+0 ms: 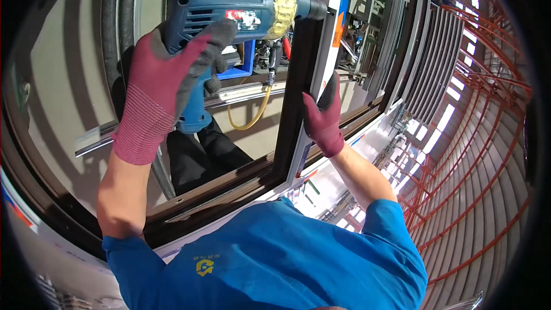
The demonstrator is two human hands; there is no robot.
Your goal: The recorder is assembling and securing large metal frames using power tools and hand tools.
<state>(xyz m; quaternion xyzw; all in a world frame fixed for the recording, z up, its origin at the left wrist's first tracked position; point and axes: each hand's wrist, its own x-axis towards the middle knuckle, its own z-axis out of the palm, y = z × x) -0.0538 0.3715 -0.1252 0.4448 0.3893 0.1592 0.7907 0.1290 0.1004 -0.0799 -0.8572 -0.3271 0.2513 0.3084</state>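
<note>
A blue power drill is held sideways in front of the brown frame, well above its lower rail and to the left of its dark upright. The drill's neck is wrapped in worn yellow tape, and its dark chuck points right. The bit's tip is at the white strip along the upright's face; whether it touches cannot be told. The strip carries blue and orange patches.

The left hand, in a maroon and dark grey glove, is clenched round the drill's handle, with one finger laid along the body; the trigger is hidden. The right hand, gloved alike, grasps the upright lower down, thumb on its left edge and fingers on its right, their tips partly hidden.

Through the opening left of the upright, a blue bin stands behind the drill, with a yellow hose curving below it, nearer the lower rail. A short metal strip sticks out near the opening's left edge. Beyond the frame's right side are a ribbed grey panel and red roof trusses.
</note>
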